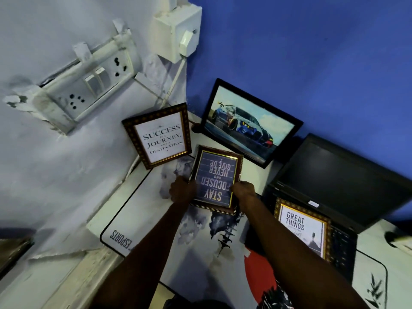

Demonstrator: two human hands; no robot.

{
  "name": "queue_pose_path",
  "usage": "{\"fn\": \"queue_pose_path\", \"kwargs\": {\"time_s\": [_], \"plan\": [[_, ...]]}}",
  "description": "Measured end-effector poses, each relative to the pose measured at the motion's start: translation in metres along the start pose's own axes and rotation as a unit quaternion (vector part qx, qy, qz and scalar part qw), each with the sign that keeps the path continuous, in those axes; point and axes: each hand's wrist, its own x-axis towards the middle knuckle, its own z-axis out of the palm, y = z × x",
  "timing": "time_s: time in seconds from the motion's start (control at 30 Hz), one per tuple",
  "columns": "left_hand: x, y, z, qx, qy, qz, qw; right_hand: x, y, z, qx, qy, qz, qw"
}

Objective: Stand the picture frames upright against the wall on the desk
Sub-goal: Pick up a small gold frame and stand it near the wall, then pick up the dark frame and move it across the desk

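Both forearms reach over the desk mat (138,224); left hand (181,191) and right hand (244,191) grip the "Stay Focused" frame (215,177) by its sides, fingers closed on its edges, upside-down between 2 wall-leaning frames.

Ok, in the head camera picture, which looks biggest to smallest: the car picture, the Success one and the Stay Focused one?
1. Car frame, clearly the largest.
2 and 3. Success frame and Stay Focused frame look about alike; they stand differently, so no ranking.

One head-worn wide-angle view – looking steeply down and forward at the desk (256,168) corner, close over both forearms, walls filling the far side.
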Motion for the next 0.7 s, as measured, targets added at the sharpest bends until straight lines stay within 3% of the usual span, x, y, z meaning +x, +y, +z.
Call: {"fn": "queue_pose_path", "kwargs": {"time_s": [0.2, 0.33, 0.37, 0.4, 0.47, 0.6, 0.63, 0.7], "plan": [[-0.031, 0.012, -0.005, -0.083, 0.012, -0.024, 0.996, 0.006, 0.013, -0.015, 0.043, 0.045, -0.02, 0.998], [-0.052, 0.013, -0.016, -0.11, -0.047, 0.004, 0.993, 0.015, 0.027, -0.028, 0.112, 0.025, -0.035, 0.993], [-0.058, 0.018, -0.018, -0.131, -0.112, 0.014, 0.985, 0.011, 0.029, -0.032, 0.132, 0.007, -0.044, 0.99], [-0.067, 0.021, -0.021, -0.136, -0.096, 0.072, 0.983, -0.002, 0.029, -0.038, 0.147, -0.004, -0.052, 0.988], [-0.092, 0.033, -0.024, -0.213, -0.083, -0.015, 0.973, -0.028, 0.034, -0.05, 0.186, -0.012, -0.057, 0.981], [-0.122, 0.039, -0.015, -0.099, 0.019, -0.015, 0.995, -0.047, 0.056, -0.08, 0.294, -0.019, -0.07, 0.953], [-0.131, 0.04, -0.009, -0.094, 0.021, -0.011, 0.995, -0.054, 0.062, -0.096, 0.318, -0.022, -0.081, 0.944], [-0.147, 0.046, 0.007, -0.141, -0.044, 0.013, 0.989, -0.063, 0.073, -0.128, 0.361, -0.033, -0.098, 0.927]]}}
